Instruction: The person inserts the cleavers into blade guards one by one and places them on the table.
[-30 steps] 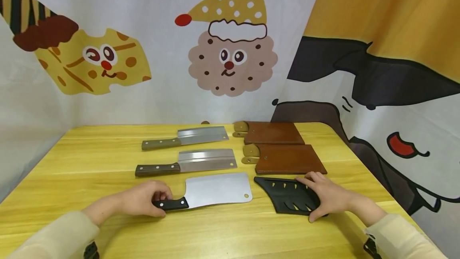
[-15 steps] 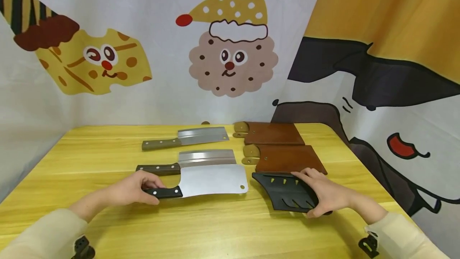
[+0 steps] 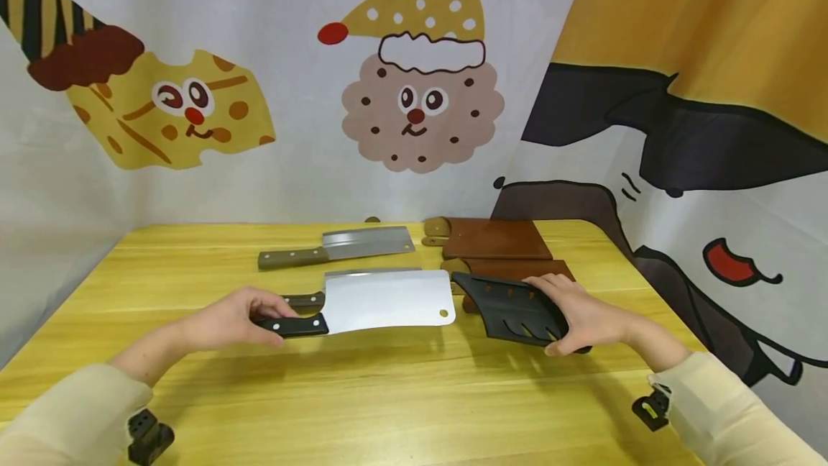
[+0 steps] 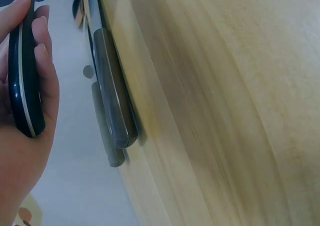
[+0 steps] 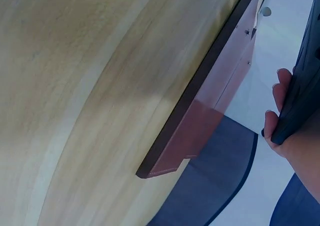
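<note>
My left hand [image 3: 226, 322] grips the black riveted handle of a cleaver [image 3: 388, 299], whose broad blade points right above the table. In the left wrist view, fingers and thumb wrap that black handle [image 4: 25, 81]. My right hand [image 3: 591, 315] holds a black slotted blade sheath [image 3: 514, 308] by its right end, raised and tilted. The blade's tip is close to the sheath's left end; whether they touch I cannot tell. In the right wrist view the sheath [image 5: 302, 81] shows only partly at the edge.
Behind the cleaver lies a dark-handled knife [image 3: 307, 300], partly covered from view. Farther back rests another knife [image 3: 336, 247] with an olive handle. Two brown leather sheaths, a rear one [image 3: 498, 238] and a front one [image 3: 517, 269], lie at the right on the wooden table [image 3: 388, 401].
Both hands have lifted from the table, bringing up the cleaver and the black sheath. The cleaver now overlaps the dark-handled knife in view, and the sheath overlaps the front leather sheath.
</note>
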A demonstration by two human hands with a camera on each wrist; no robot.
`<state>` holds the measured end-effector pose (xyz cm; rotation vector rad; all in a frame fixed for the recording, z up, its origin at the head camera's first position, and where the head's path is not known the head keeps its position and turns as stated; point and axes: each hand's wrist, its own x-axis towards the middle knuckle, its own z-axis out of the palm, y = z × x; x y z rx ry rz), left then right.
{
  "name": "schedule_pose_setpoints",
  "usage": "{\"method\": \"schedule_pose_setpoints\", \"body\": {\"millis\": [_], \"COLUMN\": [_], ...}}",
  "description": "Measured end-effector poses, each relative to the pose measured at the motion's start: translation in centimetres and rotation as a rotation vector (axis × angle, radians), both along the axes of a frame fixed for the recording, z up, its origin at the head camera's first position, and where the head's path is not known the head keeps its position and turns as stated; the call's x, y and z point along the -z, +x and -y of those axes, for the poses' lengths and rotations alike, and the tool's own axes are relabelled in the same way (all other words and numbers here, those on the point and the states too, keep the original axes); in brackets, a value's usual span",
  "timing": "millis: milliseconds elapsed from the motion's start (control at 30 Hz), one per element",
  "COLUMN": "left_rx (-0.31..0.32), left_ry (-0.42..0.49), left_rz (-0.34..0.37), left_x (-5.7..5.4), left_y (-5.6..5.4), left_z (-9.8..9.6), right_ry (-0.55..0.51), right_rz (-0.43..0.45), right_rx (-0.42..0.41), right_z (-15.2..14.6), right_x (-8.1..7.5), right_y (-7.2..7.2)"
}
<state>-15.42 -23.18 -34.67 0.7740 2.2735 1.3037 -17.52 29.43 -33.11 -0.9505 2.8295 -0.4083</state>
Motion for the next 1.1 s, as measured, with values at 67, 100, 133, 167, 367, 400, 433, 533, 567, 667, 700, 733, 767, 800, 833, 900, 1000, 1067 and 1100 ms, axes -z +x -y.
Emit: {"method": "schedule_pose_setpoints", "body": {"millis": [67,100,133,167,367,400,433,533,567,667,700,733,767,800,833,900,1000,1067,1100], "left_rx": [0.008,0.011,0.014,0.019,0.034,0.034,0.036,0.040,0.042,0.049,0.051,0.052,0.053,0.052,0.052,0.053,0.060,0.069,0.074], "left_ry": [0.008,0.012,0.015,0.020,0.037,0.038,0.040,0.043,0.044,0.044,0.043,0.042,0.041,0.038,0.034,0.029,0.028,0.039,0.046], "left_rz": [0.008,0.012,0.011,0.012,0.017,0.018,0.020,0.020,0.017,0.013,0.014,0.015,0.016,0.020,0.021,0.027,0.039,0.055,0.064], "left_x": [-0.09,-0.10,-0.12,-0.13,0.02,0.06,0.10,0.19,0.22,0.25,0.25,0.26,0.26,0.24,0.23,0.16,0.02,-0.07,-0.12], "left_y": [-0.02,-0.02,-0.04,-0.06,-0.12,-0.12,-0.14,-0.17,-0.19,-0.24,-0.26,-0.28,-0.29,-0.30,-0.32,-0.36,-0.38,-0.39,-0.38], "left_z": [0.01,0.01,-0.01,-0.03,-0.16,-0.16,-0.17,-0.20,-0.20,-0.20,-0.21,-0.22,-0.23,-0.25,-0.26,-0.31,-0.40,-0.46,-0.48], "right_ry": [0.001,0.001,0.002,0.003,0.000,0.000,-0.001,-0.001,0.000,0.002,0.002,0.004,0.004,0.005,0.005,0.006,0.009,0.005,0.004], "right_rz": [0.005,0.008,0.008,0.009,0.004,0.002,0.001,0.001,0.001,-0.001,-0.002,-0.003,-0.004,-0.005,-0.003,-0.001,0.001,0.004,0.005], "right_rx": [0.002,0.003,0.005,0.006,0.005,0.005,0.005,0.007,0.007,0.007,0.007,0.006,0.006,0.006,0.007,0.009,0.009,0.007,0.005], "right_z": [0.06,0.09,0.11,0.13,0.20,0.20,0.19,0.17,0.17,0.20,0.21,0.22,0.23,0.24,0.24,0.25,0.22,0.20,0.20], "right_x": [0.03,0.04,0.00,-0.02,0.04,0.08,0.11,0.20,0.22,0.21,0.20,0.19,0.18,0.18,0.18,0.20,0.30,0.37,0.38], "right_y": [-0.01,0.01,0.03,0.03,0.01,0.00,0.00,-0.03,-0.03,0.01,0.03,0.05,0.07,0.09,0.11,0.13,0.14,0.17,0.20]}}
